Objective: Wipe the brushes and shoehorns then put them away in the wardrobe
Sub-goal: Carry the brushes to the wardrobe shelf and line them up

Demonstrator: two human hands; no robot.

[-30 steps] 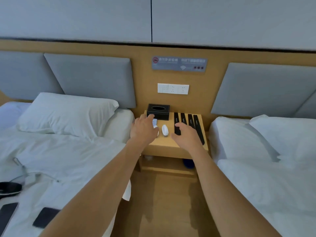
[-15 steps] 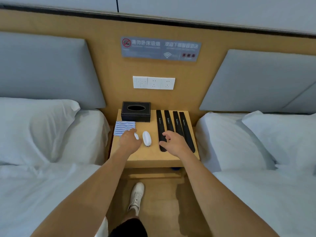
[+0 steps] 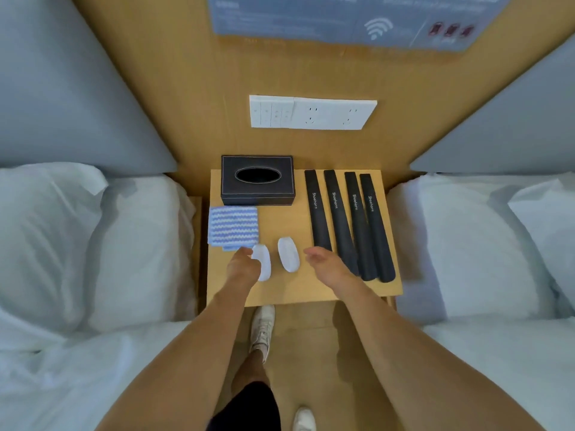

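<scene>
Two small white oval brushes lie side by side on the wooden nightstand (image 3: 289,290): the left brush (image 3: 264,264) and the right brush (image 3: 288,255). A folded blue-and-white striped cloth (image 3: 233,227) lies at the stand's left edge. Several black shoehorns (image 3: 339,213) lie in a row on the right side. My left hand (image 3: 242,267) hangs with loosely curled fingers at the cloth's near corner, against the left brush; it holds nothing that I can see. My right hand (image 3: 326,265) hovers with relaxed fingers between the right brush and the nearest shoehorn, covering its lower end.
A black tissue box (image 3: 257,180) stands at the back left of the stand. Beds with white pillows flank it, the left bed (image 3: 93,244) and the right bed (image 3: 482,244). A socket panel (image 3: 311,112) is on the wooden wall. My white shoe (image 3: 263,331) is on the floor below.
The view has closed in on the nightstand. Both hands have drawn back toward its front half; the left hand has come off the cloth and now sits beside the left brush.
</scene>
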